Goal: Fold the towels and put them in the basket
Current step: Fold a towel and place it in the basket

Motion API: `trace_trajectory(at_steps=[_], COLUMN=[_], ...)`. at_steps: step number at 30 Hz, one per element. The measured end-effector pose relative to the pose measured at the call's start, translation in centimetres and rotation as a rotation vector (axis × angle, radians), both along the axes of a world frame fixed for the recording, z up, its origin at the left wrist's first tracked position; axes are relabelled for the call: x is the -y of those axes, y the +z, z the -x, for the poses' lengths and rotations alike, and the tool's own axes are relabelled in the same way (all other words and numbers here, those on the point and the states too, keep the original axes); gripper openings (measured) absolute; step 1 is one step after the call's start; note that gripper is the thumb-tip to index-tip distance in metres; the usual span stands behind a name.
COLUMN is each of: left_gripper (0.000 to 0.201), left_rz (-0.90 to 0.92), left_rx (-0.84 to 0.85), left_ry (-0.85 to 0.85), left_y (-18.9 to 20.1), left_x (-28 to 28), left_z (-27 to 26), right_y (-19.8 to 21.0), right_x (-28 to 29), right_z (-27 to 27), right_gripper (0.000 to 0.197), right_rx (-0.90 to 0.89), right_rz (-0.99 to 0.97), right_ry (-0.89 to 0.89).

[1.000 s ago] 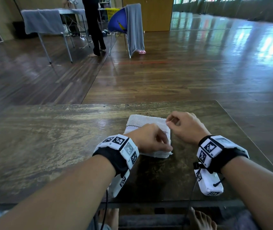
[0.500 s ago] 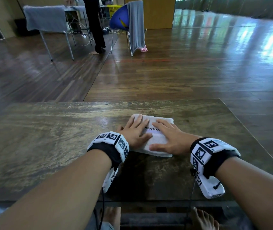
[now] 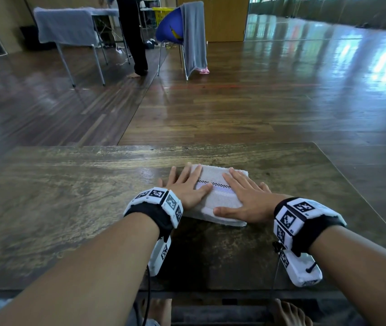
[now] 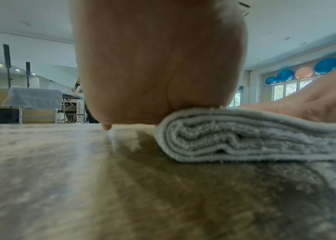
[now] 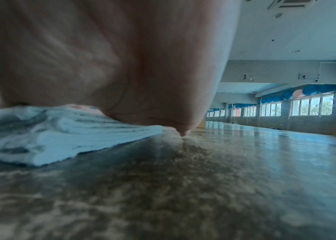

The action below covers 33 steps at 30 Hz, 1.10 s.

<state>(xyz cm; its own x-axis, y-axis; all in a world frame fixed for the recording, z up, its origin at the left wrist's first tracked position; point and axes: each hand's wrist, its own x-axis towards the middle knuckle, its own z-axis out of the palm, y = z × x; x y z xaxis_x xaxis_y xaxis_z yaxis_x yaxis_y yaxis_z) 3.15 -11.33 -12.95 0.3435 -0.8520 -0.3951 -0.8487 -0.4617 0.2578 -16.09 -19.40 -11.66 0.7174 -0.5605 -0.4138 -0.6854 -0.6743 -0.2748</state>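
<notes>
A white towel (image 3: 217,196) with a thin checked stripe lies folded into a thick rectangle on the dark wooden table (image 3: 58,203). My left hand (image 3: 187,187) lies flat on its left part, fingers straight and spread, some of them over the towel's left edge onto the table. My right hand (image 3: 246,196) presses flat on its right part, thumb along the near edge. In the left wrist view the stacked layers of the towel (image 4: 255,139) show under my palm (image 4: 158,65). The right wrist view shows the towel (image 5: 60,134) beneath my right palm (image 5: 111,56). No basket is near me.
The table's far edge (image 3: 187,145) and right edge (image 3: 363,203) are close to the towel. Across the wooden floor stand a grey-draped table (image 3: 69,27), a person (image 3: 133,31), a blue chair with a grey towel (image 3: 193,36) and a yellow basket (image 3: 161,11).
A second ago both hands were curled, pinching the towel's top layer. They have since opened and flattened onto the towel, sliding apart towards its left and right sides.
</notes>
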Motion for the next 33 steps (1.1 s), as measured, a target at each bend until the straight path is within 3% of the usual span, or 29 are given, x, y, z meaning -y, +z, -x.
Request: trace_trajectory(at_steps=[7, 9, 11, 13, 16, 21, 24, 28, 31, 33], left_gripper=[0.106, 0.092, 0.063, 0.043, 0.030, 0.034, 0.040, 0.034, 0.040, 0.044], left_rz=[0.102, 0.172, 0.272, 0.376, 0.469, 0.611, 0.742, 0.834, 0.844, 0.836], left_rx=[0.040, 0.042, 0.023, -0.074, -0.222, -0.433, -0.588, -0.792, -0.858, -0.854], left_ry=[0.270, 0.294, 0.272, 0.268, 0.280, 0.307, 0.334, 0.313, 0.312, 0.322], left_y=[1.1, 1.6, 2.2, 2.7, 3.6, 5.2, 6.1, 6.8, 7.0, 7.2], left_x=[0.1, 0.3, 0.3, 0.3, 0.2, -0.1, -0.9, -2.4, -3.4, -4.0], left_z=[0.9, 0.9, 0.7, 0.8, 1.3, 1.9, 2.3, 1.9, 1.3, 0.9], right_y=[-0.1, -0.2, -0.4, -0.5, -0.2, 1.0, 1.2, 1.6, 1.9, 2.1], right_x=[0.3, 0.4, 0.5, 0.5, 0.4, 0.6, 0.5, -0.2, -0.5, -0.4], right_z=[0.0, 0.0, 0.1, 0.2, 0.4, 0.3, 0.2, -0.1, -0.3, -0.2], right_gripper=[0.125, 0.125, 0.126, 0.125, 0.113, 0.085, 0.091, 0.091, 0.105, 0.099], right_rx=[0.010, 0.024, 0.047, 0.086, 0.265, 0.517, 0.538, 0.760, 0.856, 0.856], right_rz=[-0.017, -0.016, -0.014, -0.016, -0.016, 0.025, -0.082, -0.277, -0.334, -0.357], right_ry=[0.021, 0.025, 0.024, 0.017, -0.042, -0.400, -0.496, -0.557, -0.574, -0.569])
